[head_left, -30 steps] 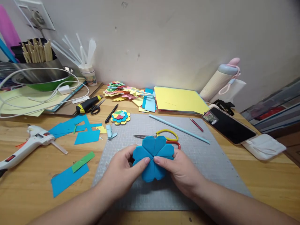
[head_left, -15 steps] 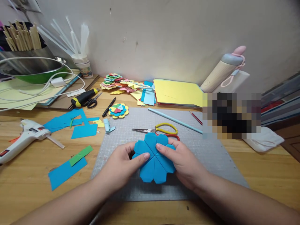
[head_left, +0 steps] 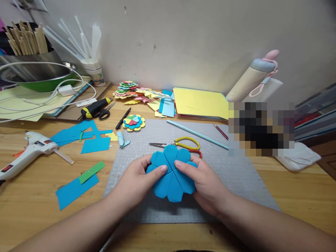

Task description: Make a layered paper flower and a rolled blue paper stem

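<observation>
A blue paper flower [head_left: 172, 187] with several folded petals is held above the grey cutting mat [head_left: 136, 210]. My left hand [head_left: 143, 178] grips its left side, thumb on top and fingers partly hidden beneath. On the right edge my right hand [head_left: 206, 178] is closed too, its thumb pressing a petal near the centre. Just behind the flower lie scissors [head_left: 186, 141] with one yellow and one red handle, the red one partly covered. A small multicoloured paper flower [head_left: 133, 122] rests at the mat's back left corner.
A hot glue gun [head_left: 36, 150] lies at left, near blue paper scraps [head_left: 96, 144] and a green strip [head_left: 91, 172]. Behind the mat are a yellow paper stack [head_left: 202, 103] and layered paper flowers [head_left: 127, 89]. A light blue paper stick [head_left: 196, 134] crosses the mat.
Both hands keep their hold while the blue flower has turned slightly clockwise and moved up a little. The whole view has shifted slightly.
</observation>
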`<state>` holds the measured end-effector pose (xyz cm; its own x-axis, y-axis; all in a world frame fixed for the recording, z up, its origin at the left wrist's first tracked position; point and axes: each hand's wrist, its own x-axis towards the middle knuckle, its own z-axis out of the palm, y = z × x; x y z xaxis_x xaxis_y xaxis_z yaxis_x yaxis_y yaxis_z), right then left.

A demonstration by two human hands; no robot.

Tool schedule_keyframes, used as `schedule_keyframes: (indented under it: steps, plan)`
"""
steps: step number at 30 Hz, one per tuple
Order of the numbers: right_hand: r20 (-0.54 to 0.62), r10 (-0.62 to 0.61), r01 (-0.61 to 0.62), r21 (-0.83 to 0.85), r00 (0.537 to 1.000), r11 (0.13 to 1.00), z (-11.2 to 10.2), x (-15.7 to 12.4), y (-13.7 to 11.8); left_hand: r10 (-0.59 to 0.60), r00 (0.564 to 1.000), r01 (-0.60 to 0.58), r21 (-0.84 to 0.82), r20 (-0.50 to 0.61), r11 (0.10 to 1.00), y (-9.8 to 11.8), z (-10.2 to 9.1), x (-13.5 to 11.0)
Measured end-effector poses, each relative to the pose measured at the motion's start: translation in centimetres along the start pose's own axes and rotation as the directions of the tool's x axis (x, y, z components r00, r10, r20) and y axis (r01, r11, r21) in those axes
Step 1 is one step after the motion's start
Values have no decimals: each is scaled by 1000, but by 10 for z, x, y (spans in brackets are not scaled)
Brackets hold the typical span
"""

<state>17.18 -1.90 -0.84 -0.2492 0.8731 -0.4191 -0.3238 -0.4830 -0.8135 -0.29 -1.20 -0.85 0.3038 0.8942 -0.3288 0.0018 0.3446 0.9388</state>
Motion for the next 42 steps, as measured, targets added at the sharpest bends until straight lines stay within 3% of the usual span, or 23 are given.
schedule_keyframes:
  steps: [3, 5, 12, 19, 23, 26, 32, 39, 42]
  plan:
    - [80, -22, 22, -4, 997, 1000, 0, -1, -4, 16, 997, -20, -61, -76, 998, 3, -4, 1]
    - [106, -33, 39, -49, 994, 998, -2, 0, -6, -1, 998, -3, -63, -69, 998, 4, -8, 2]
    - [56, -99, 106, -142, 994, 984, -6, 3, -2, 42, 997, -42, 2, -65, 999, 4, -10, 2]
    - [47, -49, 61, -284, 998, 957, -10, 3, -11, -46, 999, 47, -58, 5, 997, 3, -12, 2]
    - [43, -201, 202, -382, 979, 902, -12, 3, -12, -85, 996, 88, -103, 39, 991, 2, -11, 1]
    - [30, -277, 267, -377, 960, 887, -11, 3, -8, -104, 994, 106, -99, 20, 989, 1, -10, 0]
    - [17, -274, 258, -392, 962, 883, -12, 2, -5, -99, 995, 102, -118, 31, 988, 0, -9, -1]
    - [60, -147, 152, -96, 987, 984, 1, 3, 2, -20, 999, 14, -223, -25, 975, -3, -2, 1]
    - [153, -67, 81, -92, 986, 992, 2, 4, 6, -51, 996, 67, -225, 72, 972, 0, 1, 1]
